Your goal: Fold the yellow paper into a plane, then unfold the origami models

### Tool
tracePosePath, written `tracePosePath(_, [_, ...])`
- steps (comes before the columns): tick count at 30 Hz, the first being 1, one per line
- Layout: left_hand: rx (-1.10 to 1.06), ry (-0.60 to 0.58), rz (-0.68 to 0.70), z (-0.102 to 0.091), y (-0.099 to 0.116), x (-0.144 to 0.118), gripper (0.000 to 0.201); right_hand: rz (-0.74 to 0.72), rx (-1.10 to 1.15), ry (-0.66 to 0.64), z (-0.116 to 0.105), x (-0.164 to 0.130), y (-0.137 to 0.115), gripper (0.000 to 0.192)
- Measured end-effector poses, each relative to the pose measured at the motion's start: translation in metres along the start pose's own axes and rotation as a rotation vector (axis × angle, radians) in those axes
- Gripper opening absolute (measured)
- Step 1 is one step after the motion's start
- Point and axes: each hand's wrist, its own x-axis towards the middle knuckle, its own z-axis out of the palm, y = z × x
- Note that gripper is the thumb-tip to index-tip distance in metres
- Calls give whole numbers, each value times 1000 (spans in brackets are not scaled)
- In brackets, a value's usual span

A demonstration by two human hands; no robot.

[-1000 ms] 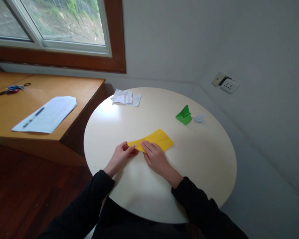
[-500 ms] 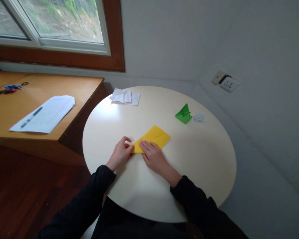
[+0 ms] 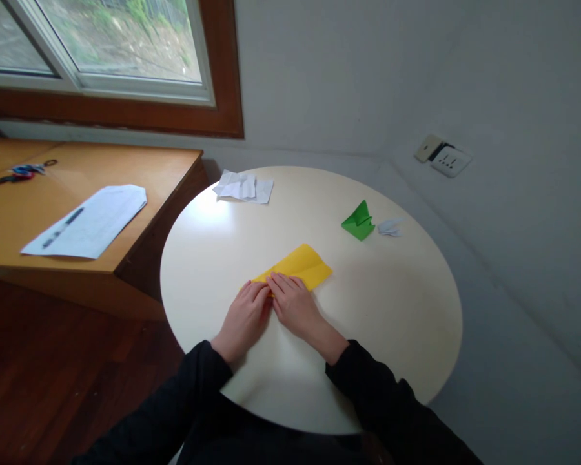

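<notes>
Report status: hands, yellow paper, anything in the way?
Left hand, right hand: both on yellow paper. Paper on table. Green paper beyond, apart from hands.

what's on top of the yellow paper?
Fingers of the left hand and right hand rest along the near side of the yellow paper. The paper beneath them is hidden.

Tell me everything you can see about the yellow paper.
The yellow paper looks thin, matte and plain, with a faint crease near its right end. It lies aslant on the pale round table, its wider end pointing away to the right and its other end narrowing toward the left. The left hand covers that narrow end, and the fingers of the right hand rest on its near side, so its full outline is hidden.
</notes>
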Motion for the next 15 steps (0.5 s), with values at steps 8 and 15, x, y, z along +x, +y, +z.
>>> tracePosePath(8, [-33,16,-22,-6,-12,4,12,-13,-31,-20,-19,-15,44,39])
tracePosePath(15, [73,-10,-12,-4,-14,10,21,21,-10,-36,-23,-21,52,34])
